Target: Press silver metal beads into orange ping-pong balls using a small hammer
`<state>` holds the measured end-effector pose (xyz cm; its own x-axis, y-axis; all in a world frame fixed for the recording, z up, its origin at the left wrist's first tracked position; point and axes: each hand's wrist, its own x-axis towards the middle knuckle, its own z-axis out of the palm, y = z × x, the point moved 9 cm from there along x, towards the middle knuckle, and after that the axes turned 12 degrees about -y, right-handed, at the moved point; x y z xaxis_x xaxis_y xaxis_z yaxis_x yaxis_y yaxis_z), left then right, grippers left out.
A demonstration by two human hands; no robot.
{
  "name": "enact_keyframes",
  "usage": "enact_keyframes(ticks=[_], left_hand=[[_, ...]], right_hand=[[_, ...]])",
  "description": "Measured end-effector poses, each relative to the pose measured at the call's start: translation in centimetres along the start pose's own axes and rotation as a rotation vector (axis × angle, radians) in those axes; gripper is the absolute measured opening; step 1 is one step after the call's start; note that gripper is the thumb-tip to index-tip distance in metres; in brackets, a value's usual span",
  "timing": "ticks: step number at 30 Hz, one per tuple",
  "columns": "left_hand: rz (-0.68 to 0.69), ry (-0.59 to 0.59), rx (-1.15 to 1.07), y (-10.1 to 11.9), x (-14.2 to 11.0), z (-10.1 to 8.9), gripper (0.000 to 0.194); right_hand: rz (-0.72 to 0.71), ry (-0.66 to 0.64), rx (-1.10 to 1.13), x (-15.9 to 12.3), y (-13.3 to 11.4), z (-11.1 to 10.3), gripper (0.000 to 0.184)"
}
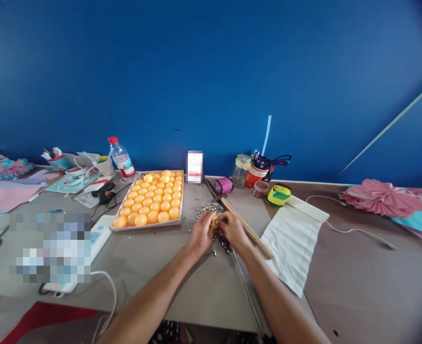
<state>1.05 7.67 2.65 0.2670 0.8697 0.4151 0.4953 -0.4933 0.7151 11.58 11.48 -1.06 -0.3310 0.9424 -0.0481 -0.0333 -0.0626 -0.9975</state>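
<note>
My left hand (201, 233) and my right hand (234, 230) meet over the table in front of me. Curled fingers of the left hand close around an orange ball (214, 219), of which only a small part shows. The right fingers are pinched together against it; whether they hold anything small of their own is hidden. Many small shiny silver pieces (211, 207), like little bells or beads, lie scattered behind and under my hands. To the left, a shallow tray (149, 226) holds rows of orange ping-pong balls (155, 206).
Wooden sticks (248, 229) lie beside my right wrist, near white paper (294, 241). Behind stand a purple spool (224, 185), a glass jar (242, 169), a red cup (255, 176) of tools and a yellow tape measure (279, 195). A bottle (122, 160) and power strip (101, 234) are left.
</note>
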Motion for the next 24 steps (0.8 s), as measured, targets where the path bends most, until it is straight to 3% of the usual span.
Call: enact_keyframes(ticks=[7, 9, 12, 17, 24], left_hand=[[-0.140, 0.117, -0.240, 0.1, 0.2, -1.5, 0.032], [-0.185, 0.120, -0.381, -0.3, 0.2, -1.7, 0.036], [-0.257, 0.141, -0.586, -1.2, 0.0, -1.7, 0.039], [-0.341, 0.219, -0.910, -3.0, 0.0, -1.4, 0.034], [-0.355, 0.245, -1.129, -3.2, 0.1, -1.4, 0.035]], right_hand=[[-0.044, -0.141, 0.296, 0.2, -1.4, -0.1, 0.030], [-0.090, -0.071, 0.121, 0.2, -2.2, -1.7, 0.025], [-0.142, 0.000, -0.320, 0.1, -3.2, -2.8, 0.013], [-0.179, -0.117, -0.824, -0.3, -3.1, -0.7, 0.021], [0.013, -0.228, -1.252, -0.9, -2.2, 0.9, 0.026]])
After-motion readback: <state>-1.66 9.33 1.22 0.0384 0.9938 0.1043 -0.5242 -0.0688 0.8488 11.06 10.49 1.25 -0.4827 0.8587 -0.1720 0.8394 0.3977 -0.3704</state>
